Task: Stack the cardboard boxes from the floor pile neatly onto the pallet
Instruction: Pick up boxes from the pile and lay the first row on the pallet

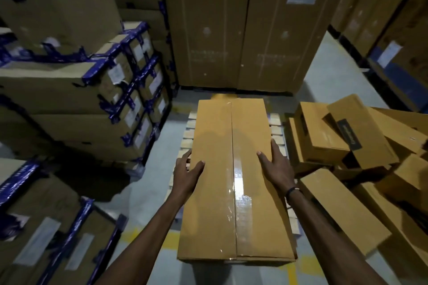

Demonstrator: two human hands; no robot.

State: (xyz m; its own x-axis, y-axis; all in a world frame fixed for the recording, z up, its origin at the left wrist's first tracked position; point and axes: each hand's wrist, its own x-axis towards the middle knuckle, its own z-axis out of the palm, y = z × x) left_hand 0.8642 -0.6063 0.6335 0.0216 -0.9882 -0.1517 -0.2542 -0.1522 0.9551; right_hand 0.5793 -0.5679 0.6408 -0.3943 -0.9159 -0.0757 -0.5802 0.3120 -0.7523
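Note:
A long brown cardboard box (pixel 231 180), sealed with clear tape down its middle, lies lengthwise over the wooden pallet (pixel 276 133). My left hand (pixel 188 172) holds its left edge, thumb on top and fingers down the side. Against the right edge lies my right hand (pixel 275 165), with its thumb on the top face and its fingers along the side. The pallet's slats show on both sides of the box. A loose pile of similar brown boxes (pixel 342 136) lies on the floor to the right.
Stacks of boxes with blue tape (pixel 97 90) rise on the left, and more such boxes (pixel 46 227) sit at the lower left. Tall strapped cartons (pixel 243 37) stand behind the pallet. Shelving with cartons (pixel 393 30) runs along the right. Grey floor (pixel 150 183) with yellow marks lies between.

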